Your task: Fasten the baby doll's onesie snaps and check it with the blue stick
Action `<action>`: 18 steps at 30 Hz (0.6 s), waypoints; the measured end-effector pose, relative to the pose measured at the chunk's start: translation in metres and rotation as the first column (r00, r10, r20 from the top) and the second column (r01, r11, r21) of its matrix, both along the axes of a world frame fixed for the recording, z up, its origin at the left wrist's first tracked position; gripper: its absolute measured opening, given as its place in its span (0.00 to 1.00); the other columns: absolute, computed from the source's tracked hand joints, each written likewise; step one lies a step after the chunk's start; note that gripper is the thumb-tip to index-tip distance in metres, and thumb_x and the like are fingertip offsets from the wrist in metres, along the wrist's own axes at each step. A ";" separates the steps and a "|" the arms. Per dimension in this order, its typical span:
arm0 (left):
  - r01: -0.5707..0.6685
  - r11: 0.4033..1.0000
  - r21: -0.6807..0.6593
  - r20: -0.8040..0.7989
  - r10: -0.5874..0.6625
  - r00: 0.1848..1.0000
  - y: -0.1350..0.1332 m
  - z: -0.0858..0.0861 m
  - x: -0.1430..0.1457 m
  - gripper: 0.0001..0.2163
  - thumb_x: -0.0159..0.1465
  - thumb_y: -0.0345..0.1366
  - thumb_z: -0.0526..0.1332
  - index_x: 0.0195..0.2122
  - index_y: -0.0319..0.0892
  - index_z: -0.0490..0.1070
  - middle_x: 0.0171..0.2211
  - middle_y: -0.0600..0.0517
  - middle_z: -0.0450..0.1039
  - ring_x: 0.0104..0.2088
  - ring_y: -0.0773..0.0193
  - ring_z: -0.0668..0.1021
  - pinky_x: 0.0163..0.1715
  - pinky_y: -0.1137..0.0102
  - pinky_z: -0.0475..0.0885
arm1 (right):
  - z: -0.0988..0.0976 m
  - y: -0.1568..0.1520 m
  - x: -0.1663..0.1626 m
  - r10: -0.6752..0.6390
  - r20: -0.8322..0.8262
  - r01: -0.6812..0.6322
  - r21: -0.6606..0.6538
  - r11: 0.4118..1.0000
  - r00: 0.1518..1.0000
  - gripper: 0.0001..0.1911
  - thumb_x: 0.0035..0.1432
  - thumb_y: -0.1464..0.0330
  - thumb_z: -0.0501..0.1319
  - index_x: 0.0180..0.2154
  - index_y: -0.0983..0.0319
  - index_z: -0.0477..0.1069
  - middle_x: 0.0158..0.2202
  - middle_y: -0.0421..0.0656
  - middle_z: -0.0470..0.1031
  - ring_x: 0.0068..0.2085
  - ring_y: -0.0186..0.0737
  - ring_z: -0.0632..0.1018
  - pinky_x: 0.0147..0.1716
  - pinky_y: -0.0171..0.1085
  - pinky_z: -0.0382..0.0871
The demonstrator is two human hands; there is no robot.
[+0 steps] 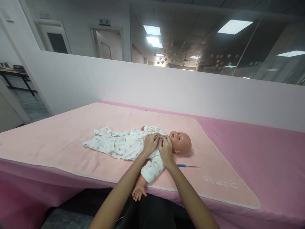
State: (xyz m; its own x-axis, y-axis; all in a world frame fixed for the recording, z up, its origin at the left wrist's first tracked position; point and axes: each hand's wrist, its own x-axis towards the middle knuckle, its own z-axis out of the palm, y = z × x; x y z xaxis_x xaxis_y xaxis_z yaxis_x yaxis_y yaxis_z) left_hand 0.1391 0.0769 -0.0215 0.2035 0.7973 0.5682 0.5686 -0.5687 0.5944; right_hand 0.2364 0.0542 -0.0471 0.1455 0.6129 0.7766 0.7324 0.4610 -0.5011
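Note:
A baby doll (181,143) lies on its back on a pale pink blanket (59,140), its head to the right. It wears a white printed romper (119,144). My left hand (150,143) and my right hand (166,149) meet at the doll's chest just below the chin. Both hands have their fingers curled and pinched on the romper's cloth near the collar. The doll's near arm (143,186) hangs over the front edge of the table.
A blue pen-like stick (188,166) lies on the blanket just in front of the doll's head. The blanket covers a deeper pink table cover (262,146). A white partition wall (166,89) stands behind the table, with glass above it.

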 end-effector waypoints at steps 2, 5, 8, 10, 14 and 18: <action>-0.010 1.000 -0.019 0.012 0.011 1.000 0.000 0.001 0.000 0.13 0.60 0.35 0.49 0.39 0.47 0.72 0.34 0.55 0.75 0.37 0.63 0.74 0.43 0.68 0.64 | 0.000 -0.001 0.001 -0.010 0.037 0.010 -0.019 1.000 0.999 0.12 0.58 0.75 0.48 0.36 0.64 0.69 0.37 0.46 0.70 0.40 0.39 0.70 0.43 0.39 0.66; -0.020 0.999 -0.037 0.014 0.021 1.000 0.000 0.002 0.000 0.13 0.60 0.35 0.49 0.38 0.47 0.72 0.35 0.55 0.75 0.38 0.63 0.73 0.43 0.68 0.64 | 0.000 -0.001 0.004 0.004 0.103 -0.001 -0.028 1.000 0.995 0.14 0.59 0.75 0.46 0.37 0.63 0.69 0.36 0.46 0.72 0.40 0.39 0.71 0.43 0.39 0.67; -0.022 0.999 -0.047 0.010 0.022 1.000 0.000 0.002 0.000 0.13 0.60 0.35 0.49 0.37 0.46 0.73 0.34 0.55 0.75 0.38 0.62 0.73 0.44 0.68 0.64 | -0.001 0.001 0.008 0.020 0.143 -0.019 -0.006 1.000 0.989 0.15 0.59 0.74 0.46 0.38 0.63 0.70 0.36 0.46 0.73 0.40 0.38 0.72 0.42 0.38 0.67; -0.020 0.999 -0.050 0.006 0.021 1.000 0.000 0.002 0.000 0.13 0.60 0.35 0.49 0.37 0.46 0.72 0.35 0.54 0.75 0.39 0.62 0.73 0.44 0.67 0.63 | -0.002 0.003 0.010 0.020 0.165 -0.022 0.011 1.000 0.986 0.15 0.60 0.74 0.45 0.38 0.62 0.70 0.37 0.46 0.73 0.40 0.38 0.72 0.42 0.38 0.67; -0.023 0.999 -0.047 0.000 0.023 1.000 0.000 0.001 -0.001 0.12 0.60 0.35 0.49 0.35 0.45 0.72 0.34 0.54 0.75 0.38 0.62 0.73 0.44 0.67 0.63 | -0.005 0.005 0.010 0.005 0.189 -0.011 0.033 0.999 0.982 0.15 0.60 0.74 0.45 0.35 0.62 0.69 0.34 0.45 0.72 0.39 0.39 0.72 0.41 0.39 0.67; -0.010 1.000 -0.016 -0.006 0.010 1.000 -0.001 0.000 0.000 0.11 0.60 0.35 0.49 0.35 0.46 0.71 0.33 0.55 0.75 0.37 0.63 0.73 0.45 0.66 0.62 | -0.003 0.004 0.008 -0.008 0.154 0.005 0.022 1.000 0.988 0.12 0.61 0.72 0.46 0.33 0.61 0.67 0.32 0.45 0.71 0.37 0.40 0.72 0.38 0.40 0.67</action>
State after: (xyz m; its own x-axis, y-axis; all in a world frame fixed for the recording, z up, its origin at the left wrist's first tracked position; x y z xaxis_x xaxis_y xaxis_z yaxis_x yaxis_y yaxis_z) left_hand 0.1387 0.0760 -0.0211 0.1985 0.8083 0.5542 0.5779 -0.5533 0.5999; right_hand 0.2449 0.0582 -0.0500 0.0270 0.5954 0.8030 0.8032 0.4653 -0.3720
